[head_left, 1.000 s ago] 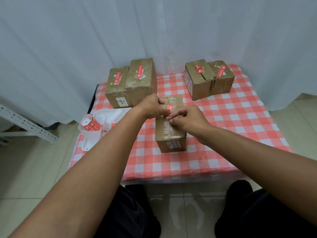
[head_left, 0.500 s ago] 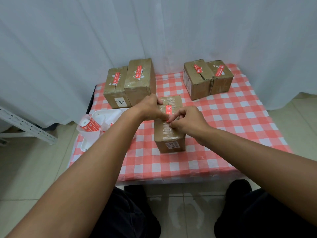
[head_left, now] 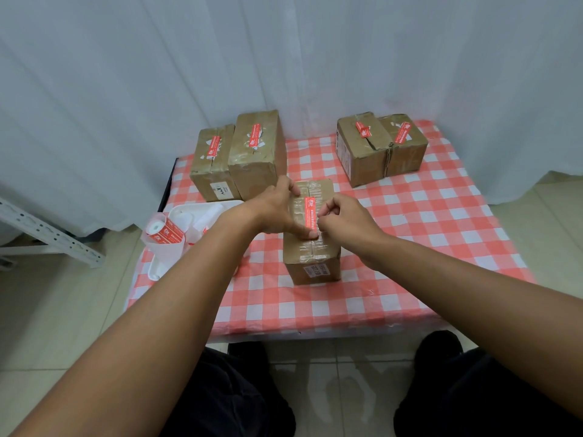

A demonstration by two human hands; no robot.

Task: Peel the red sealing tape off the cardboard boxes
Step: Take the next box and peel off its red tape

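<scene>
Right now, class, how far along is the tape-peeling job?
Done: nothing visibly; all five boxes carry red tape. In hand: the left hand steadies the near box while the right hand picks at its tape. Left: the two left boxes and the two right boxes.

Both bare forearms reach forward. The left hand (head_left: pixel 275 209) lies spread, thumb extended; the right hand (head_left: pixel 342 217) curls, its fingers (head_left: pixel 326 212) pinched together.
</scene>
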